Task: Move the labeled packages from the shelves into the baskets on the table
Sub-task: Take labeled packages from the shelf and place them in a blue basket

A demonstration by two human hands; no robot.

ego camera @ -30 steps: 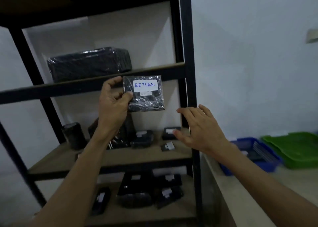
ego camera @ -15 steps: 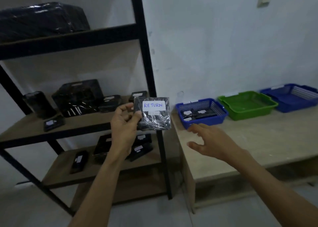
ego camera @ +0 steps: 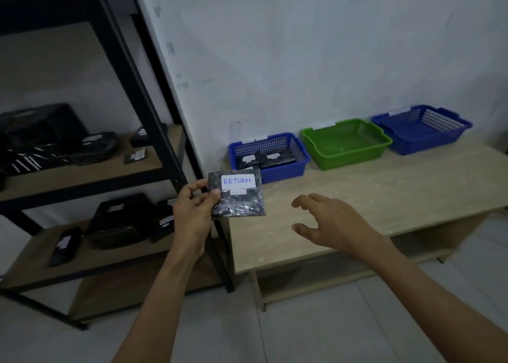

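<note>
**Item:** package, flat, wrapped in black film, white label reading "RETURN".

**Location:** held in the air just in front of the near blue basket, at its left corner, not touching it.

**Step, as judged:** carry stage. The package was off the shelves, which stood left of the near blue basket, and was not yet deposited.

**Next move:** match the label to a basket, then lower and release. The tags at the basket rims were too small to read. The near blue basket already held dark packages. The green basket stood right of it and the far blue basket further right.

**Grip:** the left hand pinched the package's left edge, thumb on the front and fingers behind. The right hand was spread loosely in front of the near blue basket, holding nothing.
</note>
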